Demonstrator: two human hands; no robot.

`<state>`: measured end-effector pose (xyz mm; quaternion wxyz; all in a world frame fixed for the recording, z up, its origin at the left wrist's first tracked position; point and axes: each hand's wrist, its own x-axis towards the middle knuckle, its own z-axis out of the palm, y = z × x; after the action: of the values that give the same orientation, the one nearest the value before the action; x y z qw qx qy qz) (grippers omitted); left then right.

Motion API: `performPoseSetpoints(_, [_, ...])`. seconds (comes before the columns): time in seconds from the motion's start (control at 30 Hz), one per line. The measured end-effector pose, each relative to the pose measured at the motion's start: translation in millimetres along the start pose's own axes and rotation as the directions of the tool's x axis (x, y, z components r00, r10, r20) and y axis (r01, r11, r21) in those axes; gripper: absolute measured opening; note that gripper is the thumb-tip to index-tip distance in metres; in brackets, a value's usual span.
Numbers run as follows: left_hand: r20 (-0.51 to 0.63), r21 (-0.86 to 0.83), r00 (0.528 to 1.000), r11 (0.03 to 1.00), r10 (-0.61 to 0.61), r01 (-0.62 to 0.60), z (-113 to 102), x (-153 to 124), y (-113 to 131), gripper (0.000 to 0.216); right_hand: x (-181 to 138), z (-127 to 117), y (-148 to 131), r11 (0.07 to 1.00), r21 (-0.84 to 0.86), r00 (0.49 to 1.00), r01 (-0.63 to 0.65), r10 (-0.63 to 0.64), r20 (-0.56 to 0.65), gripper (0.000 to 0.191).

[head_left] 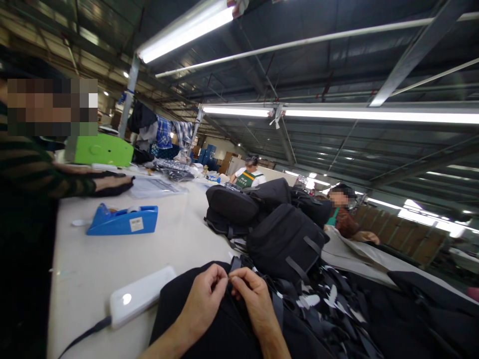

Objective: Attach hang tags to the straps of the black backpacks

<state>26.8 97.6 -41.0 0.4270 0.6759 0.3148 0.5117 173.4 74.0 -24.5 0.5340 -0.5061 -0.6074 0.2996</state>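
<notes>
At the near edge of the worktop, the left hand and right hand meet, fingers pinched narrow on a small part of the black bag beneath them. A white power bank lies just left, with a blue tape dispenser beyond it. Piled black backpacks crowd close behind the hands. A co-worker's hand rests on the worktop farther off.

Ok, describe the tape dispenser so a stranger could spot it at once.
Start at the long pale table. On its left part, beyond the white power bank and before a co-worker's hand, sits the tape dispenser. It is the only blue wedge there, with a small white label.
</notes>
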Motion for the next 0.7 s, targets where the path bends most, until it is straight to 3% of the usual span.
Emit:
performPoseSetpoints(0.43, [-0.064, 0.089, 0.998, 0.996, -0.012, 0.017, 6, 1, -11, 0.022, -2, 6, 9, 0.968, -0.209, 0.990, 0.139, -0.143, -0.008, 0.019])
performPoseSetpoints(0.6, [-0.055, 0.042, 0.998, 0.999, 0.003, -0.001, 2, 8, -15, 0.025, 5, 16, 7, 0.979, -0.195, 0.997, 0.065, -0.071, -0.027, 0.021])
performPoseSetpoints(0.7, [-0.041, -0.006, 0.999, 1.000, 0.023, -0.024, -3, 9, -17, 0.031, 11, 7, 0, 0.971, -0.236, 0.998, 0.021, -0.035, -0.054, 0.034])
